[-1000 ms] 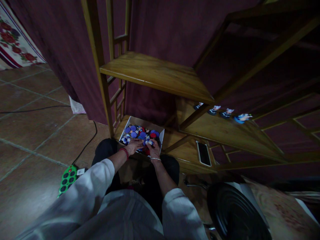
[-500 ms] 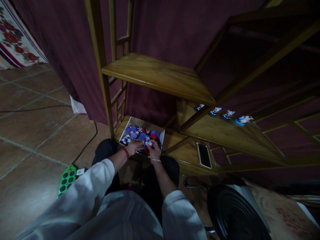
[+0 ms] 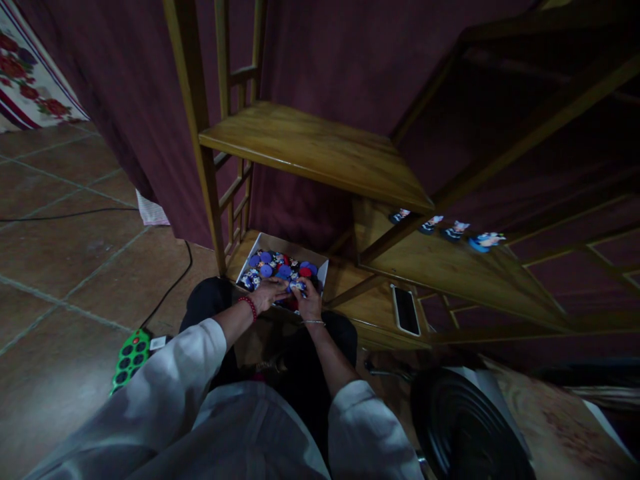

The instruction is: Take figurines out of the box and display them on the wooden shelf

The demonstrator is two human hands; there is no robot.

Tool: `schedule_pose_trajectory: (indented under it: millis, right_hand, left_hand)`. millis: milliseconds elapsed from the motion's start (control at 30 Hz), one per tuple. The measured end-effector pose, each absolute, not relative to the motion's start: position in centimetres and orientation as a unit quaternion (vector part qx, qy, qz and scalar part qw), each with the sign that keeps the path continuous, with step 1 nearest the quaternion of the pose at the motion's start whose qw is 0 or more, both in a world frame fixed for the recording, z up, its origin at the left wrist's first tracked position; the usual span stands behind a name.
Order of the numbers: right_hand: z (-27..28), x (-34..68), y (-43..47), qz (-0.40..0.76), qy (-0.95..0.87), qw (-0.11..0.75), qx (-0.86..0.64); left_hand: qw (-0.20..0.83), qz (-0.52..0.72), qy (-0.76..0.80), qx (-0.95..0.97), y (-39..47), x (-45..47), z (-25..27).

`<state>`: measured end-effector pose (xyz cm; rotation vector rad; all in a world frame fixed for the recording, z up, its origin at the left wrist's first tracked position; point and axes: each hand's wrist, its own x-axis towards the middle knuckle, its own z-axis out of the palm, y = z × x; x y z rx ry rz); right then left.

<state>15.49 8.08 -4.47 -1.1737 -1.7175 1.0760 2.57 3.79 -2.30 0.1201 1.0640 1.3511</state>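
A small white-and-blue figurine [image 3: 297,287] is held between my two hands just above the box. My left hand [image 3: 270,291], with a red bead bracelet at the wrist, has its fingertips against the figurine's blue base side. Around its other side, the fingers and thumb of my right hand [image 3: 310,303] are closed. Below them a shallow white box [image 3: 324,272] holds many more figurines with round blue and red bases, lying jumbled. My fingers hide part of the held figurine and some of the pile.
On the higher shelf [image 3: 450,267] to the right stands a row of several figurines [image 3: 456,231]. A white-framed phone or tablet [image 3: 406,310] lies on the bottom shelf. A wooden shelf [image 3: 315,147] juts above the box. A green power strip [image 3: 131,360] and a black round stool [image 3: 465,420] flank me.
The view has shifted slightly. Both hands stay over the box with the figurine between them, with only slight finger movement.
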Motion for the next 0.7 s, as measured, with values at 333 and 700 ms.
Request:
schedule_pose_trajectory:
  millis: [333,700]
  right_hand:
    - [-1.5,15.6,8.7,0.397,-0.733,0.376,-0.405]
    - [0.5,16.1,8.7,0.289,-0.855,0.277,-0.329]
  left_hand:
    - [0.673,0.596,0.436,0.035,3.5,2.2,-0.8]
    - [0.708,0.569,0.414,0.061,3.0,1.3,-1.0]
